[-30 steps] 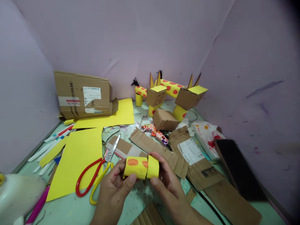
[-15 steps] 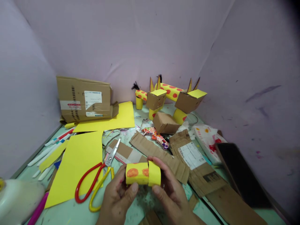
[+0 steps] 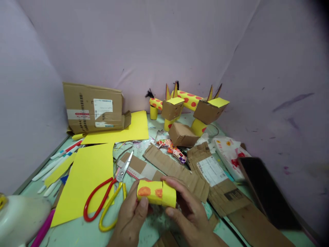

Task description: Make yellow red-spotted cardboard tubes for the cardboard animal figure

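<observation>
Low in the middle, both hands hold a short yellow paper roll with orange spots (image 3: 150,192). My left hand (image 3: 132,218) grips its left part, thumb on the front. My right hand (image 3: 186,212) wraps a plain yellow paper band (image 3: 169,198) round the roll's right end, fingers curled over the top. Red-and-yellow scissors (image 3: 108,197) lie just left of my hands.
Yellow paper sheets (image 3: 87,178) and pens (image 3: 58,157) lie at left, a flattened carton (image 3: 94,108) behind them. Two yellow spotted cardboard animal models (image 3: 190,108) stand at the back. Cardboard scraps (image 3: 177,169), a patterned glue gun (image 3: 172,149), a dark phone (image 3: 267,192) and a white bottle (image 3: 22,219) surround me.
The roll has tilted slightly and sunk a little; my right fingers have closed further over the yellow band. The view has shifted a bit.
</observation>
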The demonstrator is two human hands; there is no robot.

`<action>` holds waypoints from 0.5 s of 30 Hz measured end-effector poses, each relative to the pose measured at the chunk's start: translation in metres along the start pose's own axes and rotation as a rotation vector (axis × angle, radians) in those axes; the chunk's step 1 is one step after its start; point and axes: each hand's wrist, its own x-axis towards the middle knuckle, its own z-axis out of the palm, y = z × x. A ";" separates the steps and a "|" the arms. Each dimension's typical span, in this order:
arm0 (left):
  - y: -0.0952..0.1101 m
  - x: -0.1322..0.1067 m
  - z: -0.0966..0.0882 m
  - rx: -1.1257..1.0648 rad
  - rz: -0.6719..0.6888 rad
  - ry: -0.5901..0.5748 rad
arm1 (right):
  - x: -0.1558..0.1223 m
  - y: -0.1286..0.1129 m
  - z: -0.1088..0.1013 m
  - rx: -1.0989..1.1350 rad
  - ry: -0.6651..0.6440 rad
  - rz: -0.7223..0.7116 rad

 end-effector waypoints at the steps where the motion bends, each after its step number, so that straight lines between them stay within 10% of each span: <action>1: 0.000 0.001 0.000 0.034 -0.026 -0.008 | 0.001 -0.002 0.000 0.002 0.011 0.024; 9: 0.004 0.004 -0.005 0.338 -0.081 -0.025 | 0.012 -0.012 0.005 0.203 0.122 0.406; 15: 0.005 0.002 -0.007 0.637 0.035 0.189 | 0.008 -0.007 0.011 0.394 0.051 0.515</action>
